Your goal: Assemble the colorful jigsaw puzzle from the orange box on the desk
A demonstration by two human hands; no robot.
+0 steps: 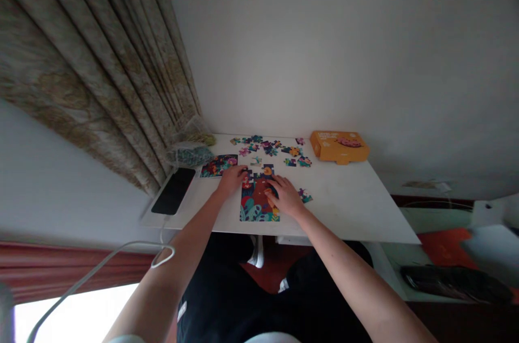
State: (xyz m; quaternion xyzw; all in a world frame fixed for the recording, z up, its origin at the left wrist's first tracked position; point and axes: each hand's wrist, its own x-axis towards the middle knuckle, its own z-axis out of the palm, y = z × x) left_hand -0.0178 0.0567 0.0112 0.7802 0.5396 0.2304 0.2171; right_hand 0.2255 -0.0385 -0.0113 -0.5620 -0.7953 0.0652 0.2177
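White desk (340, 202), with a part-built jigsaw puzzle (258, 198) between both grips.
The puzzle's long axis runs away from the body; the right grip (286, 195) lies over its right edge, fingers loosely spread, while the left grip (232, 179) meets its far left corner, closer to the pale loose piece (255, 160) just beyond it. Whether the left pinches anything I cannot tell; the right covers some artwork.

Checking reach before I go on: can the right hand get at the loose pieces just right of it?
Probably yes: the loose pieces lie close beside the right hand on the white tabletop, with nothing visible on top.
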